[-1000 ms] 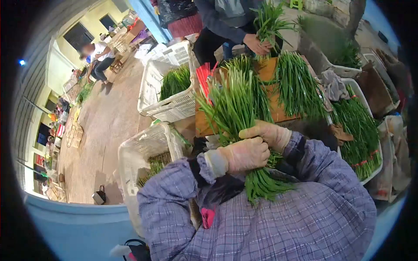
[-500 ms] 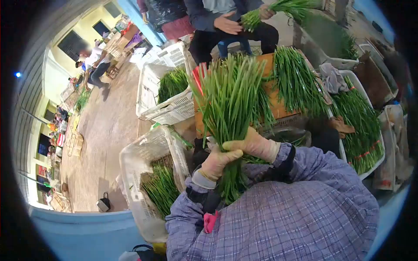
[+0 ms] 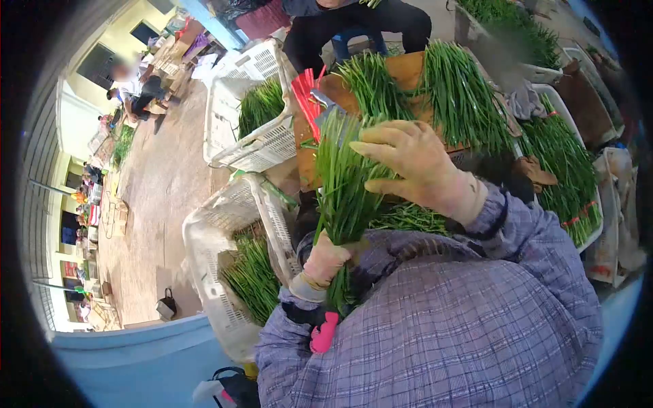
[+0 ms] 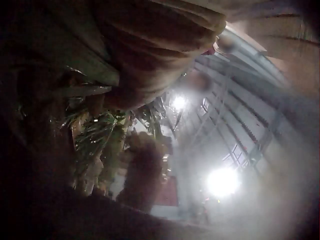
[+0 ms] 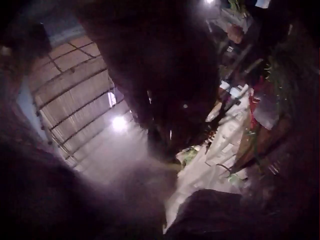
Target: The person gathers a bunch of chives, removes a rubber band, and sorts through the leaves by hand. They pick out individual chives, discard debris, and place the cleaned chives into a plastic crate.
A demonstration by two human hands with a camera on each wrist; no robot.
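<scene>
My gloved left hand grips a bunch of garlic chives low down and holds it upright in front of my body. Beside the upper leaves is my gloved right hand, its fingers spread and extended, fingertips overlapping the bunch's edge in the head view. Behind the bunch, more chives lie on a brown board, with a larger pile to the right. Both wrist views are dark; a glove fills the top of the left one.
White crates with chives stand at left, one near and one farther. Red strips lie at the board's left end. At right a white tub holds tied bunches. A person sits across the board.
Both hands were together around the bunch; the right hand has come off and moved up to the leaves. The left hand keeps hold. The head view has tilted down somewhat.
</scene>
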